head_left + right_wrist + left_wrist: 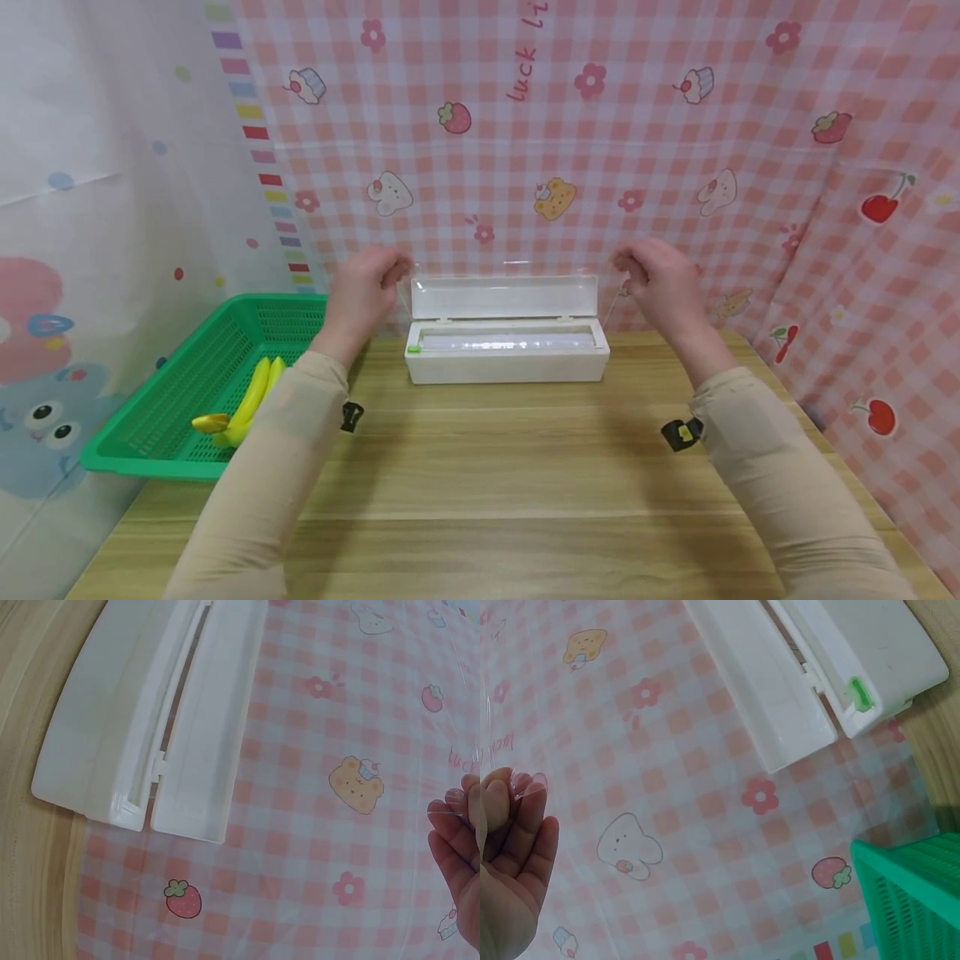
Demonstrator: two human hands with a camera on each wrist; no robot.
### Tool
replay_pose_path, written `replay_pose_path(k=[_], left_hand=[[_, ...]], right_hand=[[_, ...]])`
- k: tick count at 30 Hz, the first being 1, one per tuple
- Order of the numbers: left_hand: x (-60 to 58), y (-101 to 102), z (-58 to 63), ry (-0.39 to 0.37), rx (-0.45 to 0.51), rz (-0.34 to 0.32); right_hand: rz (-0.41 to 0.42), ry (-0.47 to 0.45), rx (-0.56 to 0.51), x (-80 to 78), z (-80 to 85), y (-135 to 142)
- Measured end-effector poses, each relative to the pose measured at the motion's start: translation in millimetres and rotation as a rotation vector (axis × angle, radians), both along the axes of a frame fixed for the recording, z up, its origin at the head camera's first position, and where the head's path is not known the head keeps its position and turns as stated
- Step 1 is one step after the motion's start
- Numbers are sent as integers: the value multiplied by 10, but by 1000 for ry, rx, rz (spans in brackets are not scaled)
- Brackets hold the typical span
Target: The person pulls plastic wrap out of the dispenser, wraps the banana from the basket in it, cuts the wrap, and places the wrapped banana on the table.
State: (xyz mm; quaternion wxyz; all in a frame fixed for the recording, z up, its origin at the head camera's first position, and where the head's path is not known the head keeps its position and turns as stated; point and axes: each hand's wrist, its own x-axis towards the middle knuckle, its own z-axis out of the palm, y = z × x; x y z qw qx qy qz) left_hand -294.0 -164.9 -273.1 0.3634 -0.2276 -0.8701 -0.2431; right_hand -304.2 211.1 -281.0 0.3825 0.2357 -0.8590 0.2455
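Head view: left hand (pixel 366 282) and right hand (pixel 666 282) each pinch clear, glossy film (pixel 516 262) above an oblong white box (pixel 510 367), lid (pixel 504 297) raised, on a wood-grained table (pixel 480 475). Left wrist: film curls at the pinch; perforated green basket (pixel 900 911) apart. Right wrist: the film's edge looks straight.

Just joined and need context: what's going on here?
A person is holding up clear cling film above a white cling film dispenser, pinching it with the left hand on one side and the right hand on the other. The film's side edges run down toward the dispenser, whose lid stands open. To the person's left, yellow bananas lie in a green plastic basket; neither hand is on them.
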Motion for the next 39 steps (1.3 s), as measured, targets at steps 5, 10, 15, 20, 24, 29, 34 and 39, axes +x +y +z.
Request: replay_pose_path(k=[5, 10, 15, 20, 24, 29, 34, 39], left_hand=[[40, 5, 53, -7, -8, 4], [58, 7, 83, -13, -8, 6], [72, 1, 101, -1, -13, 10], [74, -16, 125, 21, -23, 10], [70, -18, 147, 36, -27, 5], [73, -25, 163, 68, -20, -17], [102, -21, 187, 67, -10, -23], [119, -30, 211, 64, 0, -23]], right_hand=[[9, 26, -8, 36, 37, 2], [6, 28, -2, 67, 72, 5], [24, 50, -11, 80, 89, 7], [40, 93, -12, 84, 113, 3], [28, 102, -4, 91, 135, 8], [17, 111, 5, 97, 152, 20], [30, 146, 10, 106, 174, 22], [43, 166, 7, 107, 209, 16]])
